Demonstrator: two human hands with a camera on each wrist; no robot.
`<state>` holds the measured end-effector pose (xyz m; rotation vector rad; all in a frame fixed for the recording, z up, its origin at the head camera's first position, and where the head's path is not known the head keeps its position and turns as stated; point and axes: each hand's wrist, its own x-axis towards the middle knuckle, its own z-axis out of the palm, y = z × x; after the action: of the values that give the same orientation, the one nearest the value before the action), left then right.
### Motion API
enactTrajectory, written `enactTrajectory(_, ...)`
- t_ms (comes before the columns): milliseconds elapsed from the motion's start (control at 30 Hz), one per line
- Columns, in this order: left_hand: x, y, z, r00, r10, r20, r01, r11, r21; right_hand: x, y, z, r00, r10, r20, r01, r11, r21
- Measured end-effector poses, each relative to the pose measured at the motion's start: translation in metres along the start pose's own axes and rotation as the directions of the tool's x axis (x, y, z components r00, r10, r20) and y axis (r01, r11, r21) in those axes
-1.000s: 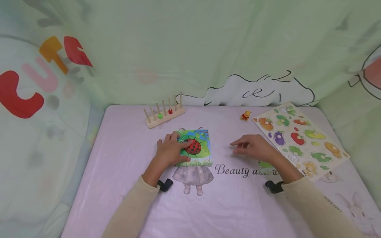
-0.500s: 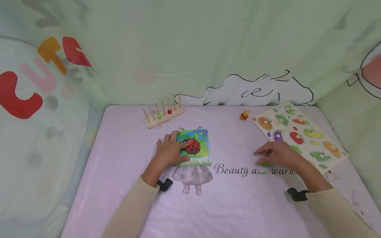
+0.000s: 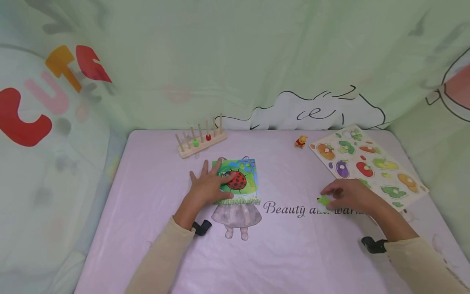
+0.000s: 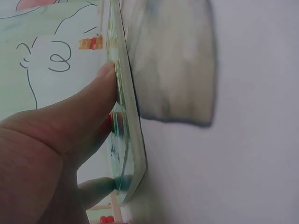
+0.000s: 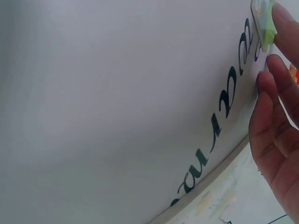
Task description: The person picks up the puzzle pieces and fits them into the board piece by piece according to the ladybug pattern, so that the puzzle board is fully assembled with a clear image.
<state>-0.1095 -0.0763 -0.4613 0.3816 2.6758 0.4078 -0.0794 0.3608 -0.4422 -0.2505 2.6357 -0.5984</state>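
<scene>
A square ladybug picture puzzle (image 3: 238,180) lies on the table in the head view. My left hand (image 3: 206,188) rests on its left part, fingers spread and thumb over the ladybug. In the left wrist view, the thumb (image 4: 88,100) and a fingertip touch the face of the puzzle (image 4: 128,135). To the right, a small green puzzle piece (image 3: 323,201) lies over the printed lettering. My right hand (image 3: 350,196) is at it, thumb overlapping the near edge and index finger by the far edge. The right wrist view shows the piece (image 5: 265,28) beside the thumb, with the other fingers loosely bent.
A wooden peg rack (image 3: 202,143) with green and red beads stands at the back left. A small yellow bear figure (image 3: 300,142) sits at the back. The vegetable puzzle board (image 3: 369,167) lies to the right, beyond my right hand. Fabric curtains (image 3: 227,73) hang around the table.
My right hand has moved right from the middle of the table to the small green piece, its thumb reaching it. My left hand stays on the puzzle, its fingers now spread wider.
</scene>
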Motion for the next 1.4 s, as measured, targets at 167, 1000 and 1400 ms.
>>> enactTrajectory(167, 0.000, -0.001, 0.000, 1.000, 0.003, -0.006, -0.003, 1.000, -0.010, 0.002, 0.002, 0.002, 1.000, -0.010, 0.000, 0.010, 1.000, 0.007)
enactTrajectory(1000, 0.002, -0.002, 0.001, 1.000, 0.003, 0.004, -0.003, 1.000, 0.010, 0.015, -0.008, 0.001, 0.998, -0.053, 0.020, 0.051, 0.994, 0.098)
enactTrajectory(1400, 0.001, -0.001, -0.001, 1.000, 0.008, 0.002, -0.008, 1.000, 0.005, 0.040, -0.045, 0.001, 0.991, -0.124, 0.053, 0.106, 0.962, 0.253)
